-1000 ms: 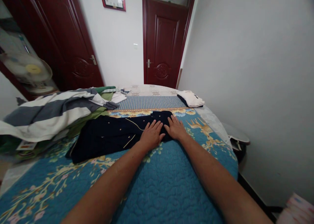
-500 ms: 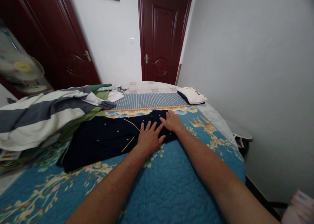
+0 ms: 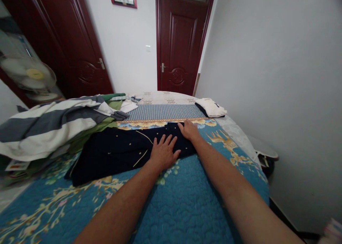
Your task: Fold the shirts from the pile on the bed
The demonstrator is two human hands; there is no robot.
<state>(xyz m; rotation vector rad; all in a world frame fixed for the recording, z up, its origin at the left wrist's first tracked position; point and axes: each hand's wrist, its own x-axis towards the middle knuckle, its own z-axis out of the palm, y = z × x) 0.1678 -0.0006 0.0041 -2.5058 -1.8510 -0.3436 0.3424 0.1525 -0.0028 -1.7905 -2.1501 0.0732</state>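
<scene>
A dark navy garment (image 3: 107,151) with small pale dots and thin yellow lines lies folded in a long strip on the blue quilted bedspread (image 3: 184,201). My left hand (image 3: 164,152) rests flat on its right half, fingers spread, holding nothing. At the garment's right end is my right hand (image 3: 189,130), palm down along the edge. Its thumb is apart from the fingers and touches the cloth; the fingertips are partly hard to make out.
Heaped clothes, with a grey-and-white striped one (image 3: 48,126) on top, lie to the left. Folded cream clothing (image 3: 211,107) sits on a dark piece near the bed's far right corner. A fan (image 3: 34,74) stands at the far left. A wall (image 3: 294,94) runs along the right.
The view has tipped up slightly, showing more of the wall clock. My right hand has shifted slightly outward at the garment's right end. My left hand stays spread on the cloth.
</scene>
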